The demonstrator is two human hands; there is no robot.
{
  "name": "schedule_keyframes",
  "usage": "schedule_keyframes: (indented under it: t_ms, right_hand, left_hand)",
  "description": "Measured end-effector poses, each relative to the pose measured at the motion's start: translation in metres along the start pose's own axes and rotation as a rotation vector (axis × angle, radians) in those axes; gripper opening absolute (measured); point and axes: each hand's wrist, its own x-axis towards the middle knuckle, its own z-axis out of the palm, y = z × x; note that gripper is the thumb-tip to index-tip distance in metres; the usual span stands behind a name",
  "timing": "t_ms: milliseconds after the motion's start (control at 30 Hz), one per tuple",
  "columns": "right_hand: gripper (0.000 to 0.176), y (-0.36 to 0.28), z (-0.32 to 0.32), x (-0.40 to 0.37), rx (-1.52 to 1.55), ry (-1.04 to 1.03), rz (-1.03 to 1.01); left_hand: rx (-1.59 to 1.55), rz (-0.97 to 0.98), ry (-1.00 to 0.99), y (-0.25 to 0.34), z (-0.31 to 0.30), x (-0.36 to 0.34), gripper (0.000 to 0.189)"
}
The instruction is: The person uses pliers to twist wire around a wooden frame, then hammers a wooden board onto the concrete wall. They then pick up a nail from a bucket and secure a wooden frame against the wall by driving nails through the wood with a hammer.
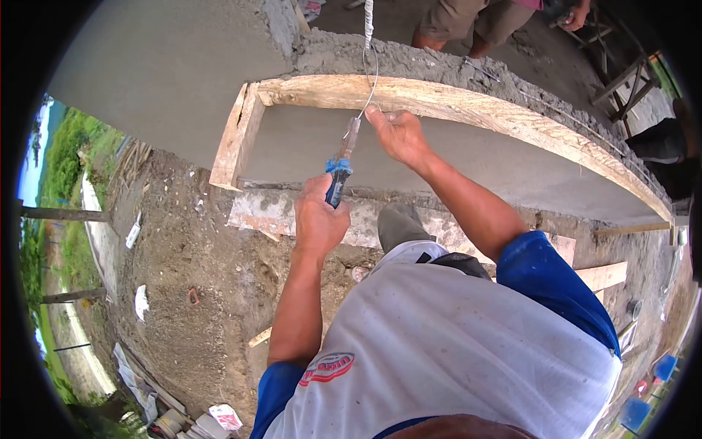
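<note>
My left hand (pixel 319 219) is wrapped round a narrow hand tool (pixel 337 179) with a dark blue handle, blue wrapping at its middle and a greyish, slim upper part pointing up. A thin wire (pixel 377 80) curves from the tool's tip to a white wrapped cord (pixel 368 25) hanging from above. My right hand (pixel 398 135) is closed, its thumb and forefinger pinched at the wire near the wooden edge. Both hands work before a curved wooden frame (pixel 336 88) set round a smooth grey cement recess (pixel 307 143).
Rough wet mortar (pixel 329 51) lies along the frame's far side. Another person's legs (pixel 468 25) stand beyond it. Below the recess runs a mortar-stained board (pixel 267 212). Loose dirt (pixel 197 256) covers the ground at left, with wood scraps (pixel 607 274) at right.
</note>
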Motion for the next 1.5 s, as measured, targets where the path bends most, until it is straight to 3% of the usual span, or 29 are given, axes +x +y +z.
schedule_keyframes:
  t_ms: [33,133,267,333,400,533,633,733,833,1033,1200,1300,1433,1500]
  right_hand:
    - [0.066,0.003,0.0,0.001,0.029,0.059,-0.075]
    - [0.064,-0.021,-0.042,-0.005,-0.37,-0.121,-0.074]
    - [0.063,-0.032,-0.063,-0.005,-0.549,-0.134,-0.206]
    - [0.067,-0.025,-0.066,0.0,-0.555,-0.069,-0.274]
    - [0.062,-0.033,-0.075,-0.002,-0.557,-0.168,-0.189]
    - [0.06,-0.041,-0.079,0.0,-0.547,-0.213,-0.065]
    - [0.058,-0.035,-0.082,0.008,-0.642,-0.194,-0.354]
    - [0.044,-0.06,-0.095,0.001,-1.0,-0.135,-0.584]
    - [0.022,-0.06,-0.107,0.021,-0.973,-0.174,-0.933]
    - [0.039,-0.048,-0.108,0.117,-0.749,-0.408,-1.437]
    - [0.018,-0.042,-0.087,0.146,-0.411,-0.727,-1.162]
    - [0.016,-0.044,-0.084,0.15,-0.309,-0.793,-0.944]
    - [0.013,-0.044,-0.078,0.158,-0.31,-0.809,-1.074]
    - [0.012,-0.046,-0.077,0.162,-0.342,-0.856,-1.149]
  left_hand:
    - [0.03,0.016,-0.002,0.001,-0.008,0.003,0.038]
    - [0.164,0.079,-0.046,0.013,-0.037,0.017,0.036]
    - [0.397,0.23,-0.069,0.023,-0.074,0.042,0.036]
    - [0.466,0.11,-0.188,0.046,-0.091,0.056,0.037]
    - [0.534,-0.002,-0.283,0.059,-0.103,0.066,0.043]
    - [0.487,-0.021,-0.276,0.038,-0.099,0.068,0.042]
    - [0.433,-0.047,-0.252,0.026,-0.089,0.06,0.043]
    - [0.362,-0.157,-0.282,0.032,-0.082,0.055,0.042]
    - [0.325,-0.218,-0.275,0.038,-0.078,0.052,0.04]
    - [0.197,-0.21,-0.175,0.027,-0.057,0.036,0.036]
    - [0.169,-0.083,-0.064,0.019,-0.043,0.022,0.04]
    - [0.075,-0.223,0.093,0.047,-0.035,0.0,0.042]
    - [-0.023,-0.359,0.177,0.075,-0.024,-0.047,0.047]
    - [-0.216,-0.614,0.253,0.084,-0.006,-0.066,0.048]
